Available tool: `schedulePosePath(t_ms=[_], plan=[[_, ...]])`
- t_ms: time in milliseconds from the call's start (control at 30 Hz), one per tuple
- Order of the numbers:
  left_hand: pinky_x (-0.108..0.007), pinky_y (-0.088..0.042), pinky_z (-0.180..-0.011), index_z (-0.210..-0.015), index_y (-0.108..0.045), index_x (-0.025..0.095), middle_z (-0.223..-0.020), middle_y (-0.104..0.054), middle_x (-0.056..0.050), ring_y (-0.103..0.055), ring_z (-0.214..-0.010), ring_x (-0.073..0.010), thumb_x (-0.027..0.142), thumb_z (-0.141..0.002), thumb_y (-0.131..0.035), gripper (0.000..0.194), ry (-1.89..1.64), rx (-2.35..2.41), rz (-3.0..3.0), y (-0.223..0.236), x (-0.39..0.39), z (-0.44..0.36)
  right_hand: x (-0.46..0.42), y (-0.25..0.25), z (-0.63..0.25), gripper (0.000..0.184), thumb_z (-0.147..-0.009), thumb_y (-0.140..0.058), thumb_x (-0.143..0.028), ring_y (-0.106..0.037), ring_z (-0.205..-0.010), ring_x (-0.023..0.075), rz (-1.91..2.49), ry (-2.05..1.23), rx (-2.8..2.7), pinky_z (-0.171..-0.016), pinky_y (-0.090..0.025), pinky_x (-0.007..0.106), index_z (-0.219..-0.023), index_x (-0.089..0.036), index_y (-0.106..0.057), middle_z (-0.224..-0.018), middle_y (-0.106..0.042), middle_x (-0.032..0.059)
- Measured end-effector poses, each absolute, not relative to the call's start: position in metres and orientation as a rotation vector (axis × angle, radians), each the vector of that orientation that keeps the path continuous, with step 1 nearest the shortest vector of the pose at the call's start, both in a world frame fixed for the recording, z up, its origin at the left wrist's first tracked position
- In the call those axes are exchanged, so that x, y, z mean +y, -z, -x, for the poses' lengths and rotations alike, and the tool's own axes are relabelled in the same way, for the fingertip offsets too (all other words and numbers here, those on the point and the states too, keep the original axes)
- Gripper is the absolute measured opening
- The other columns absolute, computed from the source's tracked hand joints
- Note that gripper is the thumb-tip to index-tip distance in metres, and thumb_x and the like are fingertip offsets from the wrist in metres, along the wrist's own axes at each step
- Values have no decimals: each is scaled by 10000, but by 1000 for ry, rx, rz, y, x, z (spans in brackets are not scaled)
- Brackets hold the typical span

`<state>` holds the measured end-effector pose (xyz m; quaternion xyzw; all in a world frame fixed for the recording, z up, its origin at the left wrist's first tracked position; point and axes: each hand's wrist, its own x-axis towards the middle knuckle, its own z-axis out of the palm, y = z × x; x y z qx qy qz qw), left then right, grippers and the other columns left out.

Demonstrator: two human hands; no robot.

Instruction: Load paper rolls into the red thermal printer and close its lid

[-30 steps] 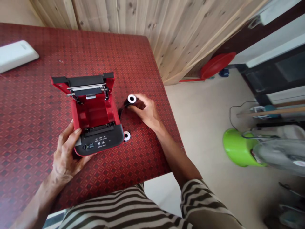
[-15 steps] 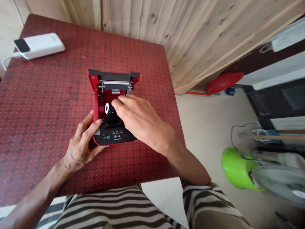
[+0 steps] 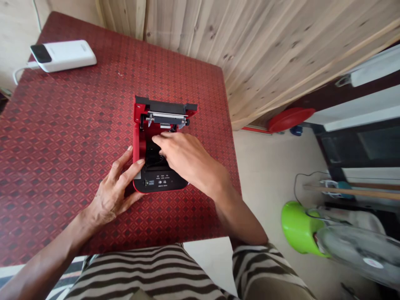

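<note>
Red-and-black compact printer (image 3: 160, 171) on red diamond-patterned table (image 3: 78, 116), toward its right front part; lid (image 3: 165, 106) up at far side, metal bar and roller on underside; black front panel (image 3: 162, 183) with small white markings and buttons, pale sticker (image 3: 138, 173) at left end; glossy black film (image 3: 152, 157) inside red bay, just behind panel, partly covered by right hand, exact shape hard to make out; left hand (image 3: 109, 191) clasping printer's left front corner, digits apart: one tip on top rim near sticker, one against left side wall, one low by front edge; right hand (image 3: 193, 160) over printer's right half, back of hand up, fingers close together and bent into bay, at black film; cannot tell if pinching or only pressing, thumb mostly hidden; white power bank (image 3: 69, 56) with black end at far left of table, well apart from printer, white cable (image 3: 16, 74) at its left end; knotty wood plank wall (image 3: 250, 54) behind table; striped shirt (image 3: 150, 266) at near edge; right side, on pale floor (image 3: 259, 166): bright green plastic tub (image 3: 295, 229), grey fan-like guard (image 3: 346, 241) overlapping it in view; farther back, red round basin-like object (image 3: 290, 119), small dark blue item (image 3: 296, 131) just beside.
</note>
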<state>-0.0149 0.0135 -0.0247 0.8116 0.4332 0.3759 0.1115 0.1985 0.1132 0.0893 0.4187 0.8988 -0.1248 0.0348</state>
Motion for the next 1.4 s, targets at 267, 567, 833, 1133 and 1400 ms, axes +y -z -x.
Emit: schedulePosePath(t_ms=[267,567,833,1133,1400], plan=[[-509,-567,-1135,-1679,-204,217,-1628,-430,-222,-505,-1485,-356,488,-912,-771,991,-1047,1268,-2344,2,12,22,81,-94,-234,217,-1058,-606,-207,-714,-1043,225,-1117,801,3170,-993,-572,433,-1221,-151,-738,-1161,-805,83],[-560,-419,-1243,-1633,-297,137,-1631,-450,-171,-424,-1525,-336,558,-1030,-582,788,-1143,1173,-2582,-62,82,35,66,-71,-228,178,-1034,-604,-113,-656,-925,188,-1446,699,3323,-865,-565,334,-1005,-162,-772,-1001,-760,70],[-533,-453,-1155,-1572,-383,61,-1465,-601,-133,-563,-1376,-299,589,-1105,-354,705,-916,1109,-2607,-78,131,14,45,-61,-217,218,-1016,-579,-50,-582,-856,180,-1737,166,3390,-808,-554,311,-1027,-148,-774,-969,-736,80],[-514,-517,-1054,-1523,-512,178,-1332,-656,-164,-638,-1243,-339,649,-957,-635,747,-893,1075,-2752,-58,65,6,39,-49,-226,192,-1038,-577,-96,-575,-785,162,-1601,-11,3474,-723,-540,306,-1080,-165,-751,-878,-717,44],[-517,-521,-1054,-1509,-514,215,-1330,-650,-158,-634,-1269,-354,646,-885,-739,791,-914,1229,-2757,-42,42,-8,46,-43,-231,188,-1046,-554,-99,-574,-789,165,-1430,-33,3561,-712,-530,315,-1074,-156,-731,-874,-713,38]])
